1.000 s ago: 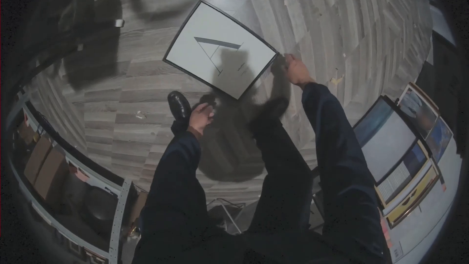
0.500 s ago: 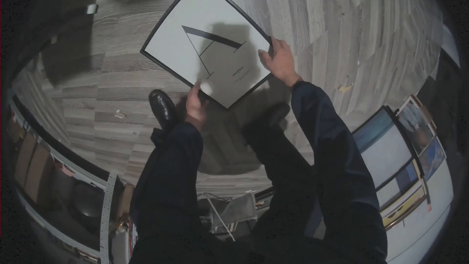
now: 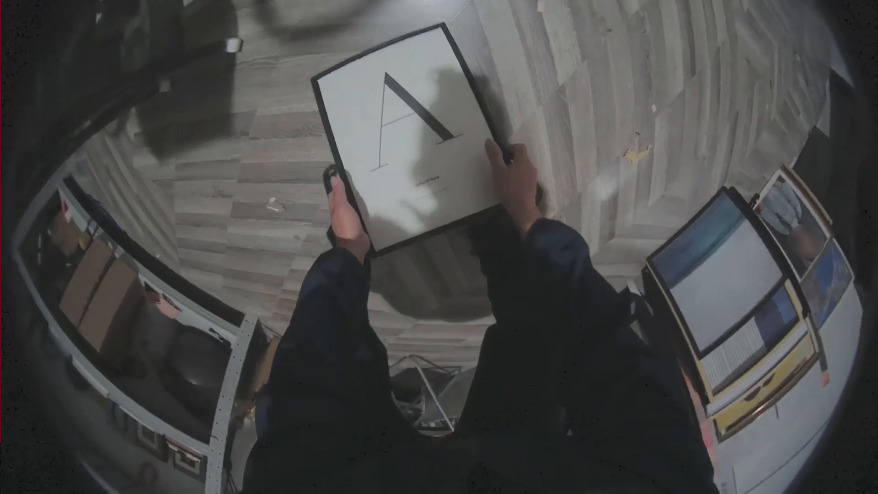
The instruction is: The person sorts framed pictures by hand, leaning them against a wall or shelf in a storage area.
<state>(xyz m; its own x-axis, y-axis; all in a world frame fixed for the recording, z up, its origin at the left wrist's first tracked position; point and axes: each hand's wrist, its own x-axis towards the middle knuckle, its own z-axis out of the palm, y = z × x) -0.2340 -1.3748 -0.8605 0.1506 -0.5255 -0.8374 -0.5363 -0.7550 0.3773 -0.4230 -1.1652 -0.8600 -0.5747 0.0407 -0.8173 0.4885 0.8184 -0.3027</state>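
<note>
A black-framed print (image 3: 366, 119) with a large letter A on white is held above the wood-look floor, tilted slightly to the left. My left hand (image 3: 347, 220) grips its left edge near the lower corner. On the opposite side, my right hand (image 3: 516, 185) holds the right edge, thumb over the front and fingers around the frame. A shadow falls across the right and lower parts of the print.
Stacked framed pictures (image 3: 722, 274) lean on a white surface (image 3: 786, 430) at the right. A metal shelf (image 3: 229, 384) with brown boxes (image 3: 101, 293) stands at the lower left. Small scraps (image 3: 637, 155) lie on the floor (image 3: 585, 82).
The framed print has rotated to a more upright view and come lower, toward my body. My left hand has moved left and down, closing on its edge; my right hand has moved down.
</note>
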